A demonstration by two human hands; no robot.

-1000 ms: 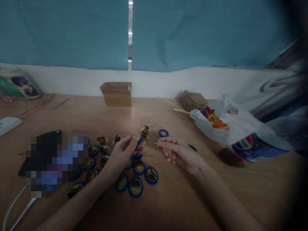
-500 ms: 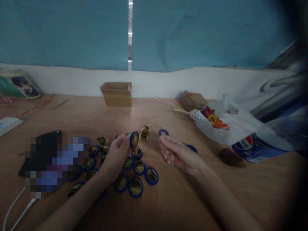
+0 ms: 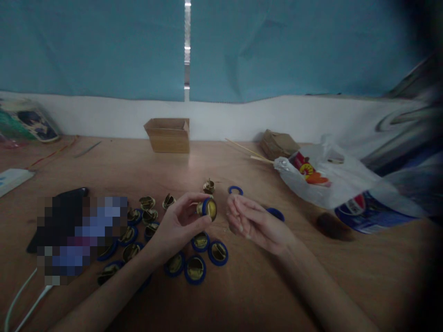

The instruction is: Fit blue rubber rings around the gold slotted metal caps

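My left hand (image 3: 175, 226) is closed round the edge of a round gold metal piece with a blue ring (image 3: 209, 209), between thumb and fingers, with one gold face turned to the right. Close beside it on the right, my right hand (image 3: 258, 221) has its fingertips drawn together; whatever they hold, if anything, is hidden. The two hands are apart. Below them lie several similar ringed pieces (image 3: 195, 269), and bare gold pieces (image 3: 147, 203) rest farther left. A loose blue ring (image 3: 236, 190) lies just beyond my right fingers.
A small cardboard box (image 3: 169, 138) stands at the back of the wooden table. On the right are a crumpled brown packet (image 3: 278, 144), a plastic bag (image 3: 325, 189) and a blue Pepsi wrapper or container (image 3: 374, 212). A partly blurred-out phone (image 3: 65, 203) with white cables lies left.
My left hand has moved right with the ringed gold piece, nearer my right hand, and turned it. The right fingers have curled in slightly; a thin bit at their tips no longer shows.
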